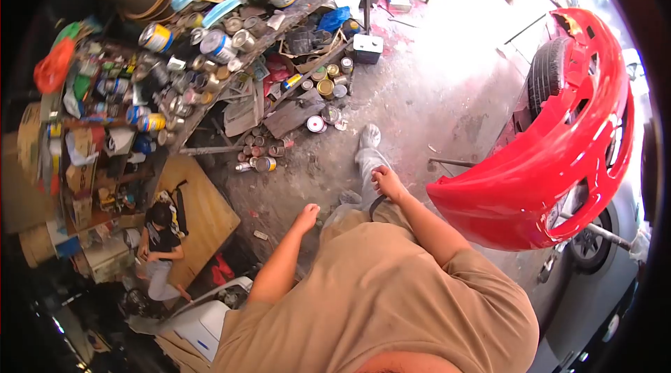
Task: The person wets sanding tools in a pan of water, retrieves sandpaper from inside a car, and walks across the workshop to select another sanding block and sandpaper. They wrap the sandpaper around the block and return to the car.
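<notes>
My left hand hangs over the floor beside my left leg, its fingers curled in with nothing visible in them. In front of my thigh, my right hand has its fingers bent closed, and no object shows in it. A dark strap or band lies close below that hand against the trousers; what it belongs to is unclear. One dusty shoe is stretched forward on the floor. To the right of my right hand, apart from it, a glossy red car bumper rests on a metal stand.
A cluttered workbench with paint cans runs along the left. More cans and a battery-like box stand on the floor. Another person sits low at left near a wooden board. A grey car is at right.
</notes>
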Tool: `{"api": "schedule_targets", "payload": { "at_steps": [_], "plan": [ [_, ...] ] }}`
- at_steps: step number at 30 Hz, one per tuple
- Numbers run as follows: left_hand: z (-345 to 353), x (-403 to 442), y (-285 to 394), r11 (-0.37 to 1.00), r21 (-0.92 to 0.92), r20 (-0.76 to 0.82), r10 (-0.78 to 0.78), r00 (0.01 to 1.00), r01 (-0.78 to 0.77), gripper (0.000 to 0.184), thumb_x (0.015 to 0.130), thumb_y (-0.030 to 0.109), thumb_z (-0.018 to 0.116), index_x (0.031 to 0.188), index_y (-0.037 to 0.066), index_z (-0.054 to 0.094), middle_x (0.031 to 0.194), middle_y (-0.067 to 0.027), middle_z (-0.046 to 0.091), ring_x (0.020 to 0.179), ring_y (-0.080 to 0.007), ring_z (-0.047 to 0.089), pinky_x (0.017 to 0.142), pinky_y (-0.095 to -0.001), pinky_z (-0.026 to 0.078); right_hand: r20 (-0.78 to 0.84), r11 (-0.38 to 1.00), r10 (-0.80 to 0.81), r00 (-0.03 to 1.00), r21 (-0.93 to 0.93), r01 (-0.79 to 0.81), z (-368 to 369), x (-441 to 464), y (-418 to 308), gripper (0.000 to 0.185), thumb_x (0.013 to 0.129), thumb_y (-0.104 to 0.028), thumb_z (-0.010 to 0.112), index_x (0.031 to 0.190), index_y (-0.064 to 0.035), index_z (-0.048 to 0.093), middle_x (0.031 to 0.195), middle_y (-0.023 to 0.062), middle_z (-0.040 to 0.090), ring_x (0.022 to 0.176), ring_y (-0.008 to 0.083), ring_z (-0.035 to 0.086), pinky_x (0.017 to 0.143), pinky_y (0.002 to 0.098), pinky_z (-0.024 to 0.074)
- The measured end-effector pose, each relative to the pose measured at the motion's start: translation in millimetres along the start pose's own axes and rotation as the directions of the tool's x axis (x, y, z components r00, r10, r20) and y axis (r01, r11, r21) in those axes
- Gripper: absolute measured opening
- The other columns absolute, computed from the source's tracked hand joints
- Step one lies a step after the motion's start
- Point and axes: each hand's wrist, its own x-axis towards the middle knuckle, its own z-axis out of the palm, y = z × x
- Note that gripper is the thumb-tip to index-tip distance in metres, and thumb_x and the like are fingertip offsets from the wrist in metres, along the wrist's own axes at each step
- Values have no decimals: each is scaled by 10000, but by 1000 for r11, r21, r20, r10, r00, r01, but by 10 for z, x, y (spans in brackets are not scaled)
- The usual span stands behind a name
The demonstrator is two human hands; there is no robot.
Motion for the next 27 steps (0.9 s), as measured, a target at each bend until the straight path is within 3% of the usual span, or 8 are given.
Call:
{"api": "schedule_targets", "payload": {
  "at_steps": [2, 7, 11, 13, 16, 18, 22, 27],
  "plan": [
    [-97, 435, 260, 997, -24, 53, -70, 996, 71, 439, 944, 381, 527, 1182, 18, 591, 1140, -180, 652, 1099, -283, 606, 941, -364, 455, -68, 997, -38, 997, -70, 33, 27, 356, -24, 235, 922, -230, 548, 1005, -22, 618, 809, 59, 645, 602, 132, 584, 545, 284, 488],
    [-239, 1672, 1263, 986, -127, 12, -108, 994, 109, 505, 948, 374, 544, 1251, -29, 535, 1215, -185, 626, 1152, -252, 584, 978, -342, 436, -220, 954, -123, 968, -294, 54, -91, 1402, -380, 244, 890, -194, 566, 1058, -24, 615, 886, 211, 669, 878, 385, 638, 796, 433, 485],
    [-423, 3105, 1878, 996, -90, -248, -16, 969, -7, 534, 933, 340, 564, 1285, -55, 493, 1269, -215, 582, 1180, -285, 568, 988, -360, 434, -297, 962, 13, 955, -257, -93, -54, 2133, -182, 258, 906, -212, 572, 1110, -58, 603, 881, 192, 670, 845, 348, 643, 772, 422, 483],
    [-805, 3668, 2552, 997, -17, -201, -78, 976, 76, 541, 924, 304, 581, 1301, -71, 477, 1286, -246, 561, 1201, -311, 553, 1002, -374, 427, -296, 942, 73, 952, -292, -163, -7, 2222, 8, 277, 900, -228, 576, 1124, -65, 591, 870, 192, 674, 857, 378, 638, 775, 449, 484],
    [-1066, 4801, 2720, 979, -136, -435, 78, 897, -151, 559, 883, 257, 633, 1294, -83, 466, 1312, -262, 526, 1204, -358, 525, 1016, -406, 405, -333, 926, 144, 932, -287, -246, -16, 2376, -11, 289, 904, -260, 589, 1127, -77, 590, 870, 180, 678, 836, 371, 641, 757, 451, 486],
    [-1355, 5403, 2938, 980, 152, -534, 191, 823, -128, 667, 845, 345, 651, 1326, -69, 446, 1299, -301, 503, 1247, -405, 454, 1066, -451, 337, -362, 917, 190, 912, -267, -297, -22, 2435, -51, 298, 901, -278, 601, 1130, -87, 596, 859, 170, 679, 815, 359, 645, 738, 450, 487],
    [-1747, 6171, 3356, 964, 265, -675, 195, 711, -13, 893, 815, 380, 665, 1441, -78, 224, 1466, -295, 298, 1402, -398, 231, 1159, -481, 154, -381, 883, 275, 883, -264, -389, -1, 2518, -63, 319, 891, -310, 624, 1135, -106, 606, 831, 156, 676, 778, 341, 650, 709, 449, 489],
    [-1915, 6819, 3241, 984, 176, -806, 127, 578, 29, 946, 731, 373, 749, 1413, -70, 266, 1376, -298, 384, 1291, -419, 368, 1107, -490, 248, -365, 875, 303, 881, -259, -408, 1, 2659, -166, 311, 891, -303, 632, 1130, -105, 609, 804, 149, 669, 747, 338, 640, 691, 438, 487]
  ]
}}
